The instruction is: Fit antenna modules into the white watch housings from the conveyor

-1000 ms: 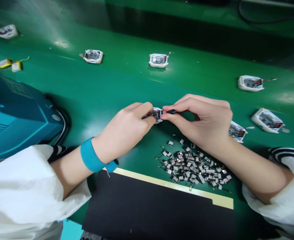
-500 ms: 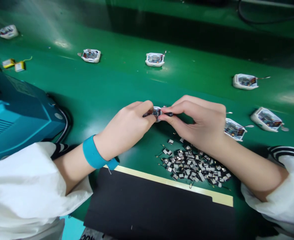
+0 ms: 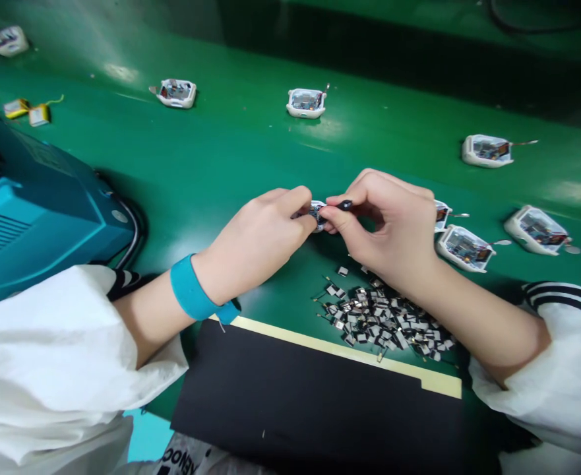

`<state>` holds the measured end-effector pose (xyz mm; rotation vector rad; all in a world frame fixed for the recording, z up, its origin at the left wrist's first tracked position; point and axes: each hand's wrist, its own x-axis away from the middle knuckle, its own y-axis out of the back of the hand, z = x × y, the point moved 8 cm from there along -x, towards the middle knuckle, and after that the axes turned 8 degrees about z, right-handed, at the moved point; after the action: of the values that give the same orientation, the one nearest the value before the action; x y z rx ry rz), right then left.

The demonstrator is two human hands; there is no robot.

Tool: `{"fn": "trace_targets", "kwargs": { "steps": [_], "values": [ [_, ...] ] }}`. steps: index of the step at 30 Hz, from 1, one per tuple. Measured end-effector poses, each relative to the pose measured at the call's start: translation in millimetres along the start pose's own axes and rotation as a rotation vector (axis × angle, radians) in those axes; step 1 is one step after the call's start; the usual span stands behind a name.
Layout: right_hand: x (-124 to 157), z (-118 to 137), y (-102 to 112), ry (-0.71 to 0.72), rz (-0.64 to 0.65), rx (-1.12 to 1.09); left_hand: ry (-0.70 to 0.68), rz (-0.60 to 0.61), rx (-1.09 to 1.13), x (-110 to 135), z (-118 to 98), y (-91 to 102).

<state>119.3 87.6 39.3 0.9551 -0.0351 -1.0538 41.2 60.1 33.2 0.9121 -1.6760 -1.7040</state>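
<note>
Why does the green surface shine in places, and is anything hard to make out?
In the head view, light glares in pale patches off the green mat; the wide lens bows its edges; and the small white unit between the left hand and right hand is partly hidden.

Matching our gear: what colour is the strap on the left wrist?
The strap is plain teal blue, seen best in the head view.

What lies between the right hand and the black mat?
Head view: a heap of small wired components between the right hand and the black mat.
</note>
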Motion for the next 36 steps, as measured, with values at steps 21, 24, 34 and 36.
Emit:
{"fn": "trace_targets", "kwargs": {
  "steps": [21,24,34,36],
  "values": [
    [14.2,17.0,-12.1,0.163,0.347,0.497,-0.063,0.099,0.613,5.7,8.6,-12.6],
    [19.2,32.1,-17.7,0.275,0.326,0.666,-0.037,0.062,0.62,5.6,9.3,-12.9],
    [14.5,42.7,-9.4,0.244,0.261,0.708,0.072,-0.138,0.839,15.3,11.4,-6.3],
    [13.7,45.0,-7.2,0.274,0.24,0.711,0.076,-0.143,0.88,15.7,11.6,-4.5]
  ]
}}
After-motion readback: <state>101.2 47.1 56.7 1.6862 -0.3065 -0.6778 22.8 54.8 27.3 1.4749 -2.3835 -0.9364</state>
